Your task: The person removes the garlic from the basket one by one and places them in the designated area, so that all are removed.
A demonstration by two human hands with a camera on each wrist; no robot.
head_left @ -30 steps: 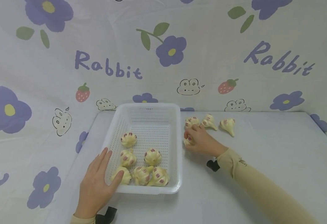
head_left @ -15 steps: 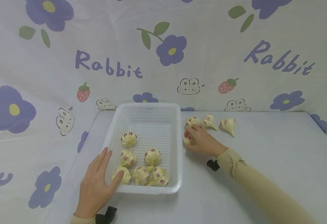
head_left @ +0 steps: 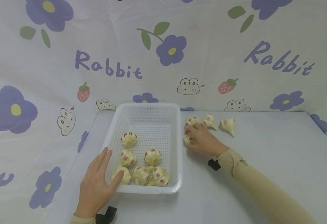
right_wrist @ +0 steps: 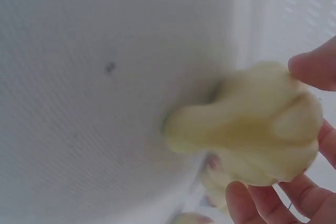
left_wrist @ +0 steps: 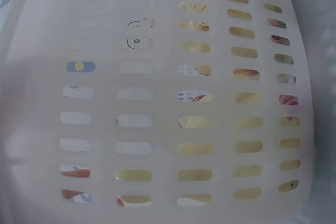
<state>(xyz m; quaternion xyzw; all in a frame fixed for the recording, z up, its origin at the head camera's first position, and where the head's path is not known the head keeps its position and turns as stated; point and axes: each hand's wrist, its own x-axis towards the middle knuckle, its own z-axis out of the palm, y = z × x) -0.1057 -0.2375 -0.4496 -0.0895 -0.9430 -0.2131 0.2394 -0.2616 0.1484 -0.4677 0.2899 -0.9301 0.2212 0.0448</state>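
A white perforated plastic basket (head_left: 178, 146) stands in the middle of the head view, with several garlic bulbs (head_left: 153, 156) lying in its near half. My left hand (head_left: 94, 183) rests against its left near corner, fingers straight along the rim and thumb over the near edge. The left wrist view shows only the slotted basket wall (left_wrist: 220, 87), bulbs showing through the slots. Just right of the basket, my right hand (head_left: 204, 140) grips a garlic bulb (right_wrist: 257, 124) between thumb and fingers. In the head view the hand partly hides this bulb.
Beyond the right hand lie three more bulbs: one by the basket (head_left: 191, 121), a middle bulb (head_left: 209, 121) and a right-hand bulb (head_left: 228, 125). A patterned cloth (head_left: 163, 81) hangs behind the white tabletop (head_left: 278, 149).
The right hand has shifted very slightly to the right with the bulb in its fingers. The left hand, the basket and the other bulbs have not moved.
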